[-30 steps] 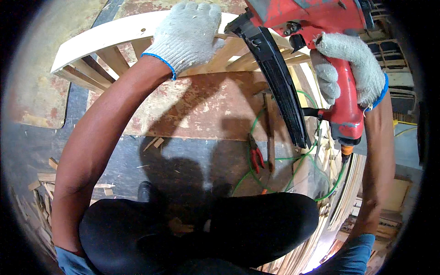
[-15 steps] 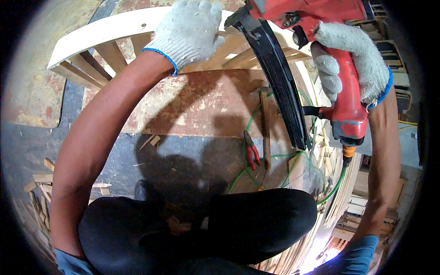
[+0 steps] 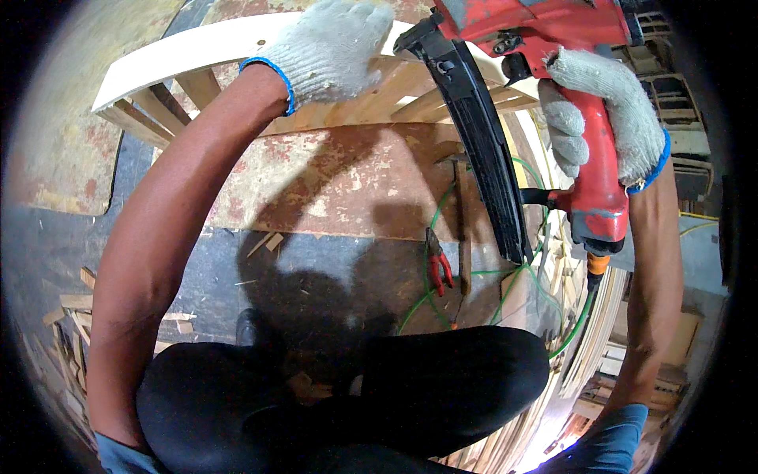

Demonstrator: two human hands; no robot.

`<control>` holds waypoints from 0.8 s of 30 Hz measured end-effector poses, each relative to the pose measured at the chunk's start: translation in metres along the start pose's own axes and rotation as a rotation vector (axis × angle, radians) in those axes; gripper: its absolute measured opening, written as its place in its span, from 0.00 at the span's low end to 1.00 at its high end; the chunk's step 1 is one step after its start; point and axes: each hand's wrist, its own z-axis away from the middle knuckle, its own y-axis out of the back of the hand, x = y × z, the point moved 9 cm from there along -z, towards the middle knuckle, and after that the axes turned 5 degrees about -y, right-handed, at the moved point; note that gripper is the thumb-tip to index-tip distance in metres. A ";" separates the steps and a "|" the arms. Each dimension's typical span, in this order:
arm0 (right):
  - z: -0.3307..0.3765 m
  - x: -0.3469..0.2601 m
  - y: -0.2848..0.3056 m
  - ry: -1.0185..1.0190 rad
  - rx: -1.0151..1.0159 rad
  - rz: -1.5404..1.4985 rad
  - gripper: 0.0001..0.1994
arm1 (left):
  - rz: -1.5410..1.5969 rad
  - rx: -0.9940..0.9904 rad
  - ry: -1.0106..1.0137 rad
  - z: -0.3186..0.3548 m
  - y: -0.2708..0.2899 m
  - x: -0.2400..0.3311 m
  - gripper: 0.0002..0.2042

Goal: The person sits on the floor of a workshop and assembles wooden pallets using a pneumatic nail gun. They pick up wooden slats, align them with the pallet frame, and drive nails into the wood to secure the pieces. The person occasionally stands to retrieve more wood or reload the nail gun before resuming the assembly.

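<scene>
A curved pale wooden frame (image 3: 189, 46) with slats under its top rail stands at the far side of my work space. My left hand (image 3: 328, 55), in a white knit glove with blue cuff, is closed over its top rail, thumb side toward me; the fingertips are partly hidden. My right hand (image 3: 612, 110), gloved alike, is wrapped round the handle of a red nail gun (image 3: 596, 158). The gun's long black magazine (image 3: 478, 142) slants down toward me. Its nose is near the rail, right of my left hand; I cannot tell whether they touch.
Red-handled pliers (image 3: 439, 265) and a hammer (image 3: 462, 229) lie on the floor near my knees. A green air hose (image 3: 580, 328) runs from the gun and loops around them. Wood strips (image 3: 596, 332) are piled at right, offcuts (image 3: 75, 304) at left.
My left hand has turned slightly and shifted a little to the left along the rail. The nail gun stays in my right hand, nearly in place. The whole view has shifted slightly.
</scene>
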 end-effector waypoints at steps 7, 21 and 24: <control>-0.004 0.003 0.001 0.007 -0.022 -0.002 0.15 | 0.051 0.022 -0.014 -0.001 0.002 0.002 0.33; -0.002 -0.009 -0.005 -0.066 -0.061 0.049 0.17 | 0.088 0.072 -0.002 -0.003 0.008 0.004 0.32; 0.002 -0.002 0.003 -0.074 -0.020 0.069 0.18 | 0.069 0.045 0.004 -0.002 0.007 0.004 0.31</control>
